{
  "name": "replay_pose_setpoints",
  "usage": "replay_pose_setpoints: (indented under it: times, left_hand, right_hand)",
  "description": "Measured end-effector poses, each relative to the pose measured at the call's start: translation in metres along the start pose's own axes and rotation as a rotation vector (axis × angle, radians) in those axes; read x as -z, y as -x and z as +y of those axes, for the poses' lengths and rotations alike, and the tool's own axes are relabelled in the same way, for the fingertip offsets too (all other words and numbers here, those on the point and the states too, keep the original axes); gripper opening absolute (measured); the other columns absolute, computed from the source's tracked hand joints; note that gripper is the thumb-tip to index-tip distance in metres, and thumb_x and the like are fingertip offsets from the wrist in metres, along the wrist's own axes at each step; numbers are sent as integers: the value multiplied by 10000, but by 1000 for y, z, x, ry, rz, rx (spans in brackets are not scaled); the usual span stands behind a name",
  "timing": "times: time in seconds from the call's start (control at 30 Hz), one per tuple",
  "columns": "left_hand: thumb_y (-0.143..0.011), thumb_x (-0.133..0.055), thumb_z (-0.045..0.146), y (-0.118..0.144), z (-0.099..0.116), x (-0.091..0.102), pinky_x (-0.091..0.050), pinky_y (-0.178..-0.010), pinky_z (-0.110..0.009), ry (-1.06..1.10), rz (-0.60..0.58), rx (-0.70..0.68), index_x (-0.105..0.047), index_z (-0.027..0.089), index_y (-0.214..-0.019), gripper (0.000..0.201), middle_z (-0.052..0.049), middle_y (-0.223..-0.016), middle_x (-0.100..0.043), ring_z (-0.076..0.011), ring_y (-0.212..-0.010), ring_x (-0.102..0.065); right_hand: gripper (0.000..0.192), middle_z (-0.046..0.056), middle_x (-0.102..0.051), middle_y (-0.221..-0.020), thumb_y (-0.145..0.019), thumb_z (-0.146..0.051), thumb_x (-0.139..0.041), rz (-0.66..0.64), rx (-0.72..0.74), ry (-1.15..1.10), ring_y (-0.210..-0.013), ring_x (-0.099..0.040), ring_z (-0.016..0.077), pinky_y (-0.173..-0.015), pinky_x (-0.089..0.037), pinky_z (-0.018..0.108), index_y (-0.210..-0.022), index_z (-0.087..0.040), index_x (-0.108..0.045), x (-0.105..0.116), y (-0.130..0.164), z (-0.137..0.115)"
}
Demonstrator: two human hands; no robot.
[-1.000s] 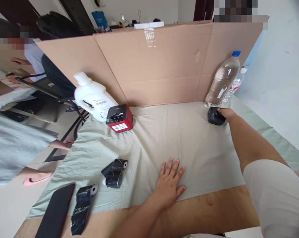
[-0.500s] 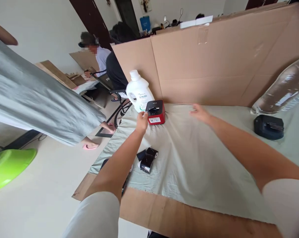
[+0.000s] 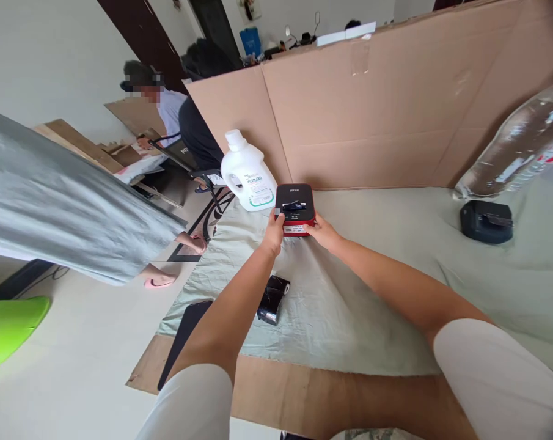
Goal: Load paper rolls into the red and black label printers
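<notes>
A small red box-shaped device with a black top (image 3: 295, 205) sits on the pale cloth (image 3: 377, 275) near the cardboard wall. My left hand (image 3: 275, 232) grips its left front corner. On the other side, my right hand (image 3: 321, 231) holds its right front corner. Both arms reach forward over the cloth. A white jug with a green label (image 3: 247, 174) stands just left of the device.
A black roll (image 3: 272, 298) lies on the cloth under my left arm, a black phone (image 3: 184, 333) at the cloth's left edge. A black device (image 3: 486, 221) and a clear bottle (image 3: 514, 150) are at right. Someone in grey (image 3: 69, 214) stands at left; another sits behind.
My right hand left the black device at the far right and came across to the red device. My left hand lifted off the cloth and took the red device's left corner. The view swung left.
</notes>
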State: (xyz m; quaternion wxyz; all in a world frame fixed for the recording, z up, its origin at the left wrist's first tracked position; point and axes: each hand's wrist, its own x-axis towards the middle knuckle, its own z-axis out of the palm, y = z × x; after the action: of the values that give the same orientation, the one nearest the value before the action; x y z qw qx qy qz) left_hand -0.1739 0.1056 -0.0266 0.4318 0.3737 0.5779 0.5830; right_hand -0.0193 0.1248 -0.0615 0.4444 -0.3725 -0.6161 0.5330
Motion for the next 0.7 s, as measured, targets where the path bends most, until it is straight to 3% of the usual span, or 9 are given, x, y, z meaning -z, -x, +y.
replay_pose_setpoints:
  times: [0.13, 0.23, 0.33, 0.5, 0.7]
  left_hand:
    - [-917, -573, 408, 61, -9, -44, -332, -1197, -379, 41, -164, -117, -474, 293, -1415, 520, -19, -1474, -534, -215, -1402, -456]
    - [-931, -551, 476, 118, -21, -78, -232, -1244, -372, 1, -259, -117, -407, 297, -1475, 591, -19, -1569, -424, -212, -1476, -349]
    - [-938, -526, 528, 170, -35, -99, -171, -1262, -373, -51, -305, -80, -370, 290, -1501, 631, -31, -1619, -339, -208, -1513, -272]
    - [-943, -492, 573, 230, -54, -100, -177, -1260, -369, -46, -292, -35, -373, 287, -1498, 636, -53, -1622, -322, -207, -1523, -247]
    - [-926, -542, 548, 246, -54, -93, -230, -1239, -398, -74, -255, -42, -388, 273, -1469, 628, -80, -1580, -376, -237, -1481, -319]
  right_hand:
    - [691, 74, -558, -1414, -834, -507, -659, 239, 72, 151, -1260, -537, 296, -1043, -472, 506, -1456, -323, -421, 44, 82, -4]
    - [796, 126, -474, -1471, -823, -564, -658, 408, 109, 310, -1339, -453, 330, -1057, -452, 543, -1505, -291, -353, 73, 150, -1]
    - [832, 162, -502, -1405, -843, -614, -613, 504, 135, 426, -1303, -476, 339, -1033, -461, 579, -1527, -251, -307, 87, 211, 7]
    - [821, 169, -511, -1383, -882, -605, -568, 593, 173, 607, -1295, -475, 351, -1047, -432, 625, -1548, -235, -263, 84, 272, 10]
    - [821, 169, -507, -1404, -876, -605, -578, 494, 153, 603, -1283, -488, 353, -1031, -449, 609, -1543, -243, -265, 92, 281, -6]
